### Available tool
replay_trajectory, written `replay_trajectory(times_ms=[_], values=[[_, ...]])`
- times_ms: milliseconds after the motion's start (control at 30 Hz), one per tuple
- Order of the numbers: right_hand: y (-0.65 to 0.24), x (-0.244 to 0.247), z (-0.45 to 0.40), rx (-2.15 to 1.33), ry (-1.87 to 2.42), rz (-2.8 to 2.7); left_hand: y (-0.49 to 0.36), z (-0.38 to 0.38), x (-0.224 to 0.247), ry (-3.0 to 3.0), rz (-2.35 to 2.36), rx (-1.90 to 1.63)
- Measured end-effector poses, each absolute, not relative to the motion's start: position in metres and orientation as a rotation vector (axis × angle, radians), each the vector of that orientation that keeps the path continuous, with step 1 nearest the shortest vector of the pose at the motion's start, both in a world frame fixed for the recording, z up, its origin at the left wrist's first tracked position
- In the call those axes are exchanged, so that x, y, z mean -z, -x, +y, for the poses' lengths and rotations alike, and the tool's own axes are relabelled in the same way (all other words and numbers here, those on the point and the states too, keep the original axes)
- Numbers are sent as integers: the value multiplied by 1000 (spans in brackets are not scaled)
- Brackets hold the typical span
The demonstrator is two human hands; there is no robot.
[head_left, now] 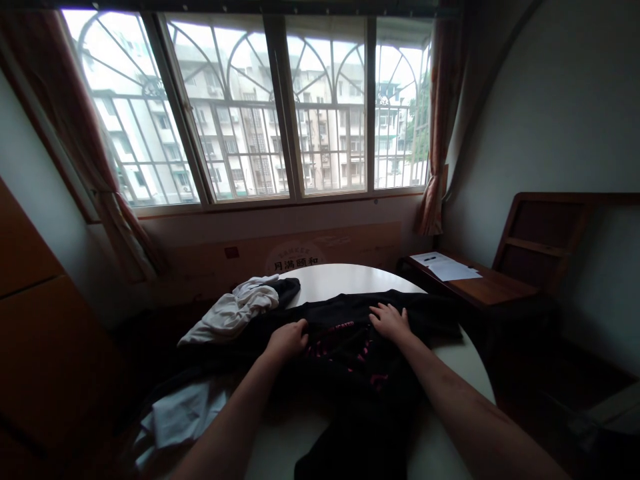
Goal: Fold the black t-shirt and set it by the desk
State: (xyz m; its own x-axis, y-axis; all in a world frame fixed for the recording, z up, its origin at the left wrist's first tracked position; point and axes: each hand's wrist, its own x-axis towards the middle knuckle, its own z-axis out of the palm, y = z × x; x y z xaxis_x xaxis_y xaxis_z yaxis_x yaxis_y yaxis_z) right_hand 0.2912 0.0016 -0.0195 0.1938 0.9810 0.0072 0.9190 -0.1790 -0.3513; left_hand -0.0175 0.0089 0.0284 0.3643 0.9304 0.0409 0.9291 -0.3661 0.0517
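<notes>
A black garment with pink print lies spread across a round white table. My left hand is closed on the cloth, left of the print. To the right of the print, my right hand rests on the garment with its fingers spread. Beyond my left hand sits a crumpled light grey cloth, with dark fabric beside it. Folded white cloth lies at the lower left, next to my left forearm.
At the right stands a wooden bench bearing white papers and a pen. A cardboard panel is behind the table, below a barred window with curtains. An orange-brown cabinet stands at the left.
</notes>
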Motion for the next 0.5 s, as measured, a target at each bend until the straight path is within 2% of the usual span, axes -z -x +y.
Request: replay_trajectory(times_ms=[500], values=[[-290, 19, 3, -300, 2265, -1747, 17, 8, -28, -2543, 1801, -116]])
